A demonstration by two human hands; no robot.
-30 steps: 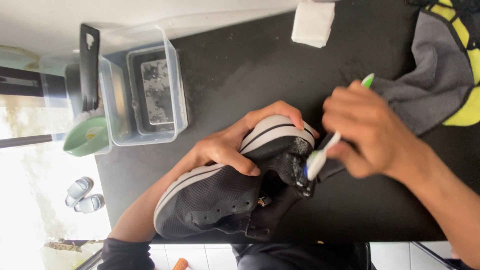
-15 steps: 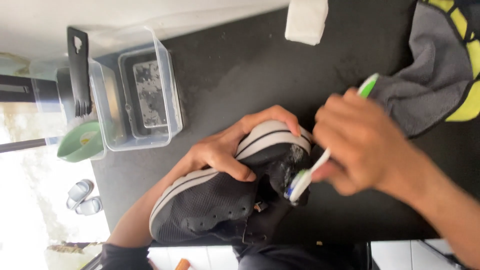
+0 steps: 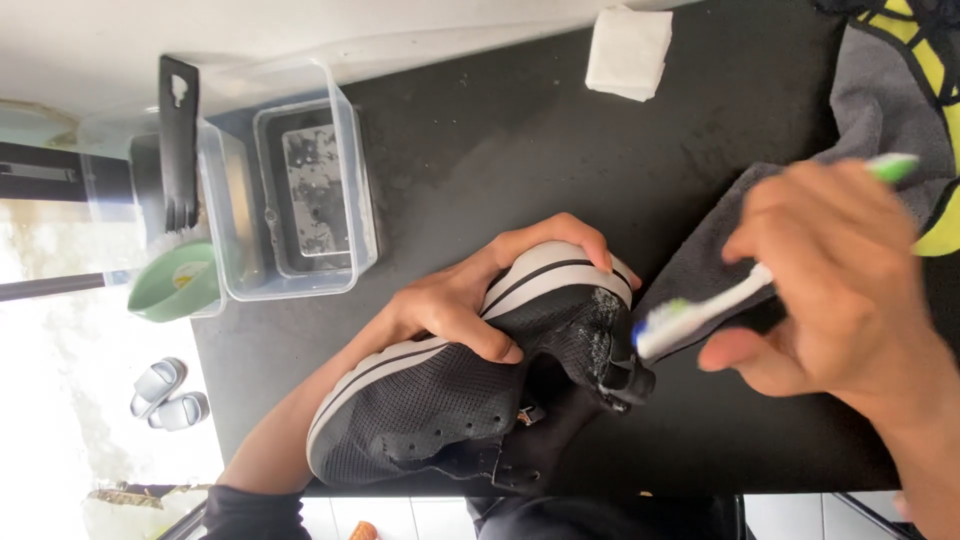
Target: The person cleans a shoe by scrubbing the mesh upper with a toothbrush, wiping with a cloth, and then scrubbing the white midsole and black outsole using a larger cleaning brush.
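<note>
The right hand (image 3: 845, 285) has pulled back from the shoe (image 3: 470, 385) since a moment ago, and the toothbrush (image 3: 700, 310) comes with it, its head now just beside the shoe's heel end rather than down on the mesh. Around them: a clear plastic tub (image 3: 290, 195) with water in it at the far left, a black brush (image 3: 178, 140) standing against it, a green bowl (image 3: 175, 285) beside that, a white folded pad (image 3: 628, 52) up at the top edge, and a grey-and-yellow cloth (image 3: 900, 110) under the right hand. All of it sits on a black tabletop (image 3: 520, 150), damp in patches; pale sandals (image 3: 168, 395) lie on the floor below. The left hand (image 3: 470, 300) wraps the sole, fingers clamped over its white rim, thumb pressed into the mesh. The right hand's fingers are closed around the toothbrush handle.
</note>
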